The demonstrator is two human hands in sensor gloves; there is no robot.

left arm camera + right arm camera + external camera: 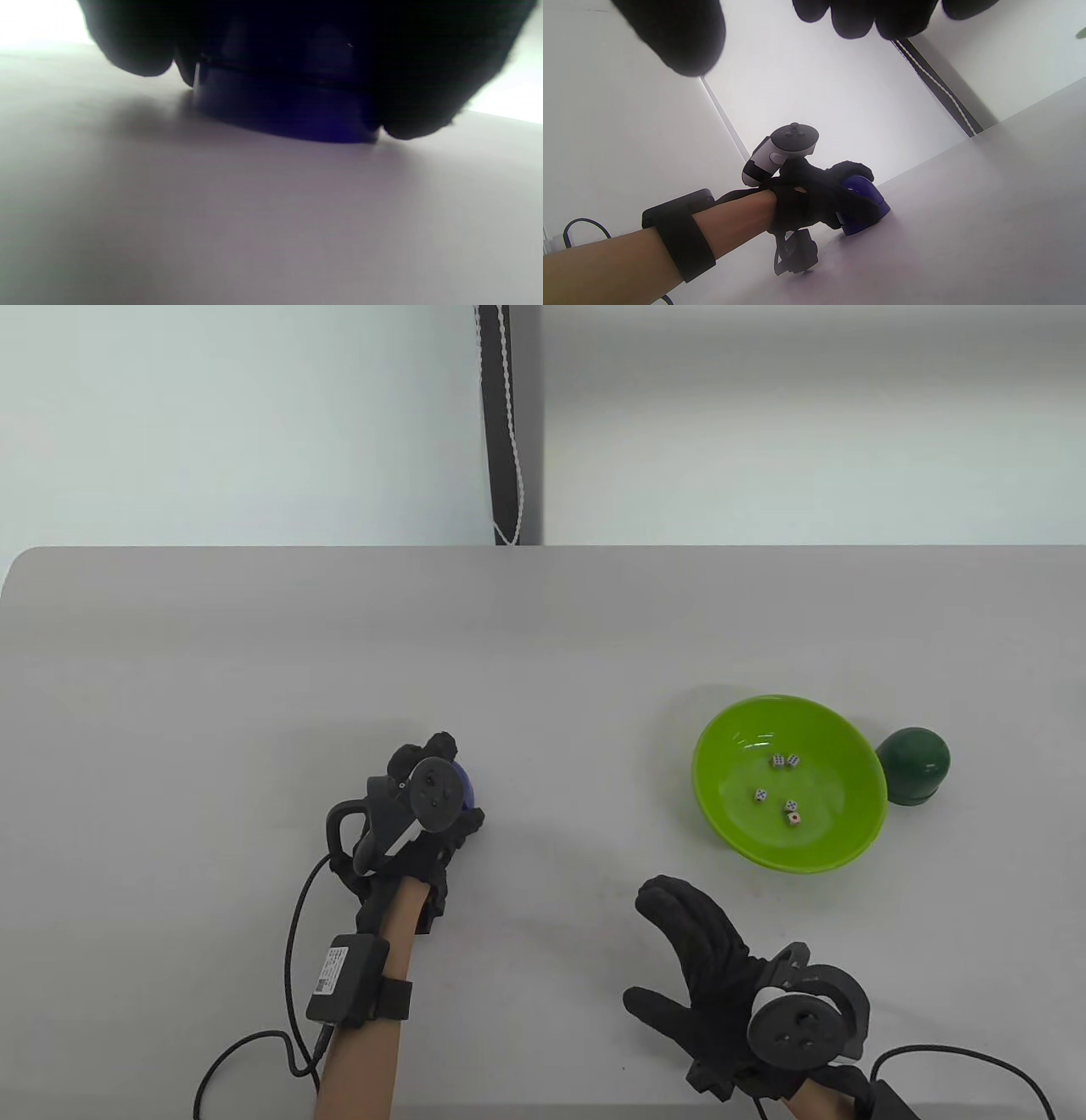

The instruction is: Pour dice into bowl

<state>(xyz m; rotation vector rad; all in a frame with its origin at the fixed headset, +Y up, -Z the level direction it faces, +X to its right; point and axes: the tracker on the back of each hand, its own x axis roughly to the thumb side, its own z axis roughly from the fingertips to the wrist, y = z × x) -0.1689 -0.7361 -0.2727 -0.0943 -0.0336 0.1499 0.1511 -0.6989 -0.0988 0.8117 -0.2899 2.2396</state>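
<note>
Five dice (784, 791) already lie in the green bowl (865, 806); the left hand (422, 814) wraps its fingers over an upturned blue cup (862, 205) standing on the table (543, 661); right hand (721, 976) hovers, fingers spread; next, probably lift and carry bowlward, mouth covered.

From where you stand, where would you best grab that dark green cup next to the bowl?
Probably from above, fingers wrapped round the sides of the green cup. It stands mouth down with its rounded dome up. Come from its right, since the green bowl crowds its left side.
</note>
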